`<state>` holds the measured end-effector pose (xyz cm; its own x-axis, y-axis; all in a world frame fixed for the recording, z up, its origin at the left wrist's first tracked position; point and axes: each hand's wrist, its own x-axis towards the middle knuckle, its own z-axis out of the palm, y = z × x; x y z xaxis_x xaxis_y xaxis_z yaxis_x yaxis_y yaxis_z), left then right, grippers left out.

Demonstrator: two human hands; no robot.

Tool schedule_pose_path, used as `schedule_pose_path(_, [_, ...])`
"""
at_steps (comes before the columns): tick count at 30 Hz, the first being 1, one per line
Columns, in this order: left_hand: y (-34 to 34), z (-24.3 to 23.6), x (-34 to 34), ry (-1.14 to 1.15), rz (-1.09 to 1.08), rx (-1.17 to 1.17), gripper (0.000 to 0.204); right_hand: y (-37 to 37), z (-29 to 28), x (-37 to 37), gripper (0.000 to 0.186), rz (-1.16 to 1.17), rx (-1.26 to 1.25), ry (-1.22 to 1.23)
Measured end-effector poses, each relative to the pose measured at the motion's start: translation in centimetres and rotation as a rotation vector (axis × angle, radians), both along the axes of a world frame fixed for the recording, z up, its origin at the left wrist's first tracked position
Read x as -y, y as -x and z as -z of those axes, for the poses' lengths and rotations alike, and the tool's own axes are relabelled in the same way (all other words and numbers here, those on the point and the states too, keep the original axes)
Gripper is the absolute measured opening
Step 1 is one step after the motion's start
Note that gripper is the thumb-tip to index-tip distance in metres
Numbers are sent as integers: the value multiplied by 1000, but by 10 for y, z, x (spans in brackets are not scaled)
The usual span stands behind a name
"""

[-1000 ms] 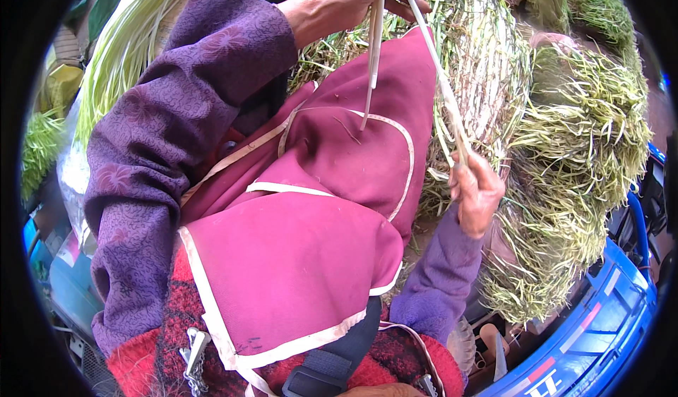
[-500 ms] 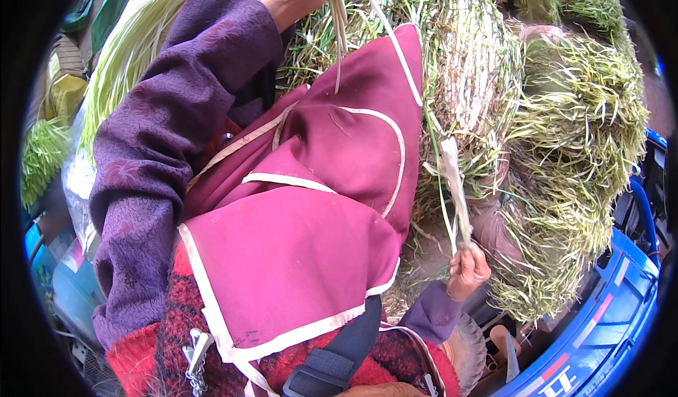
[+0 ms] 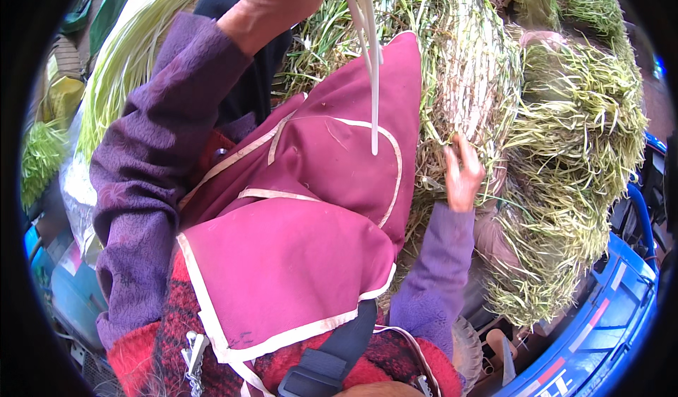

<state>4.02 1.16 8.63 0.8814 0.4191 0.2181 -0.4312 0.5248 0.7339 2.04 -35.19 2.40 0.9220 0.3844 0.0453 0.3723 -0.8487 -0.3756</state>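
At the top edge, my left hand (image 3: 279, 2) is closed on a few white stalks (image 3: 373, 79), whose smooth white ends hang over the maroon apron (image 3: 325, 245) on my lap. The upper part of these stalks is out of view. On the right, my right hand (image 3: 464, 176) has its fingers apart and rests at the lower edge of a heap of leafy stalks (image 3: 473, 65) with whitish and brownish lower parts. Nothing shows between its fingers.
Bundles of pale yellow-green leafy stalks (image 3: 572, 129) lie to the far right. Long pale green stalks (image 3: 134, 58) lie at the upper left, by a clear plastic bag (image 3: 79, 185). A blue vehicle side panel (image 3: 600, 319) curves along the lower right.
My right hand has let go of a whitish strip, moved up to the heap and opened. My left hand has come slightly closer, and its stalks hang farther right.
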Motion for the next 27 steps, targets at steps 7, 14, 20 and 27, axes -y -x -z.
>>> schedule_pose_path(7, [-2, 25, 11, 437, 580, -348, 30, -131, 29, -47, 17, 58, 91, 100])
schedule_pose_path(14, [-6, 39, 29, 225, 570, -467, 46, -180, 74, -68, 12, 28, 170, 628])
schedule_pose_path(20, [-5, 33, 29, 230, 547, -438, 34, -184, 51, -82, 16, 170, -132, 253])
schedule_pose_path(27, [-6, 36, 29, 195, 512, -448, 32, -157, -6, -33, 22, 399, -640, -1287])
